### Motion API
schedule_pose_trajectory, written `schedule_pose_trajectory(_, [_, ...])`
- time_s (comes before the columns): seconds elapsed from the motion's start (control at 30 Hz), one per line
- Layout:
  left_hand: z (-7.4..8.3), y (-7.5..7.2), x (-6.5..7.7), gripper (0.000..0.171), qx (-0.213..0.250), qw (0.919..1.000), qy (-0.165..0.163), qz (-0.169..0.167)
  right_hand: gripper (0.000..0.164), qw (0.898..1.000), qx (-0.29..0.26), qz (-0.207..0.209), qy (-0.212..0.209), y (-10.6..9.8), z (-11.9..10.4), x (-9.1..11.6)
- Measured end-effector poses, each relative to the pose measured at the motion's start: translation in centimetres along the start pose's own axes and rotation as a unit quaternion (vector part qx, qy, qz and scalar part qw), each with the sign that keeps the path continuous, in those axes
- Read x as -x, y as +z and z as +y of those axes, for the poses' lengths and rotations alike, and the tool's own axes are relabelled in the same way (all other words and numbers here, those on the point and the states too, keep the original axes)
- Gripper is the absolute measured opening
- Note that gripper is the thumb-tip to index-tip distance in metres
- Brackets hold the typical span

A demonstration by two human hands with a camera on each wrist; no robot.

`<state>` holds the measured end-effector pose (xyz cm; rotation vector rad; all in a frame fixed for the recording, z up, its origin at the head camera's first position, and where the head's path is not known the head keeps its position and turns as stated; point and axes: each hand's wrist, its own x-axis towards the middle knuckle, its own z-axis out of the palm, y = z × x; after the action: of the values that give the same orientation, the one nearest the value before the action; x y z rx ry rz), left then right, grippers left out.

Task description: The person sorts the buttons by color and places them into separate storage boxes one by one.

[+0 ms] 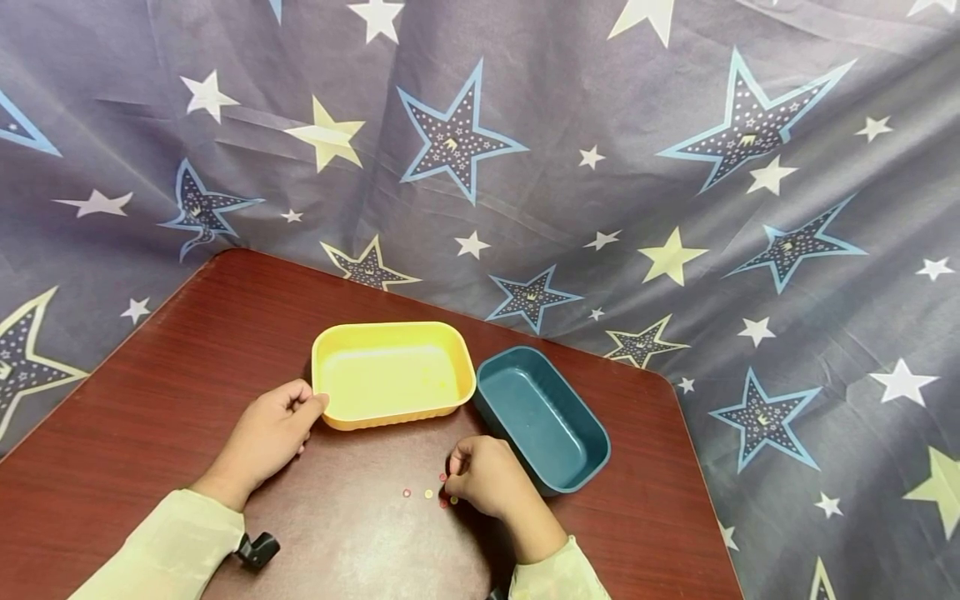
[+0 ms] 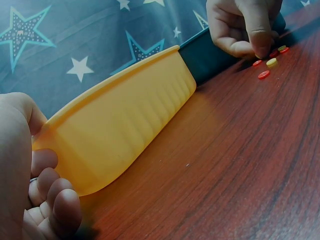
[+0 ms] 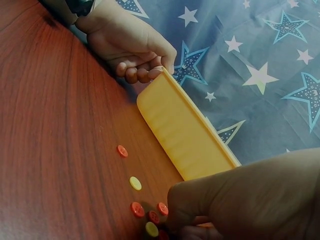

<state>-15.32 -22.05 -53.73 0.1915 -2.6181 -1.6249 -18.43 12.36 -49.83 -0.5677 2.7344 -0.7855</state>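
Observation:
My left hand [image 1: 264, 433] grips the near left corner of a yellow plastic box [image 1: 393, 415], with thumb and index finger at its rim and the other fingers curled below. My right hand [image 1: 487, 477] is low over a small group of buttons in front of the boxes, thumb and index fingertips close together right at them. A red button [image 3: 122, 151] and a yellow button [image 3: 135, 183] lie to the left of those fingertips; several more red and yellow ones sit beside the thumb. Whether a button is between the fingertips I cannot tell.
A dark teal box [image 1: 540, 417] stands at an angle to the right of the yellow one, just behind my right hand. Small yellow spots show on the yellow box's floor. The reddish-brown table [image 1: 337, 533] ends at a grey star-patterned curtain [image 1: 555, 225].

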Motion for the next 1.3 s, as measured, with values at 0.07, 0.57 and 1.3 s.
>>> schedule_pose_trajectory(0.07, [-0.1,0.0,0.0,0.045,-0.001,1.0,0.0,0.001,0.029,1.0,0.0,0.002,-0.002,0.0,0.0,0.0])
schedule_pose_trajectory(0.57, [0.0,-0.1,-0.1,0.045,-0.002,1.0,-0.003,0.0,0.02,1.0,-0.017,-0.004,-0.014,-0.3,0.0,0.0])
schedule_pose_trajectory(1.3, [-0.2,-0.1,-0.1,0.045,0.0,1.0,-0.001,-0.001,0.014,0.999,-0.034,-0.003,-0.03,-6.5,-2.7,-2.1])
